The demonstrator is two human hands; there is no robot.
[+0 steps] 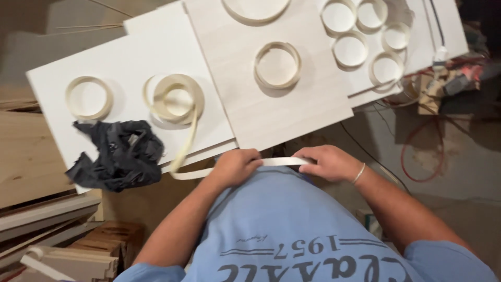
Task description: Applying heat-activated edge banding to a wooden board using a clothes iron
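Hands gripped a pale edge-banding strip (279, 161), left hand (237, 166) and right hand (327, 162) pinching it taut. It trailed from the loose coil (175, 99) beyond the left hand; pressing it onto the panel (271, 112) edge looked next.

Crumpled black cloth (117, 154), coiled tape rolls (277, 65), red cable (424, 151), stacked wood offcuts (57, 230).

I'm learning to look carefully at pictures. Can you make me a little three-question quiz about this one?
1. True or false: the left hand and right hand both hold the same pale strip.
2. What lies on the white board beside the loose coil? A) a dark crumpled cloth B) a hammer C) a cup
3. Fill in: the strip runs from the left hand up to the loose ____ on the board.

Key: 1 true; 2 A; 3 coil.
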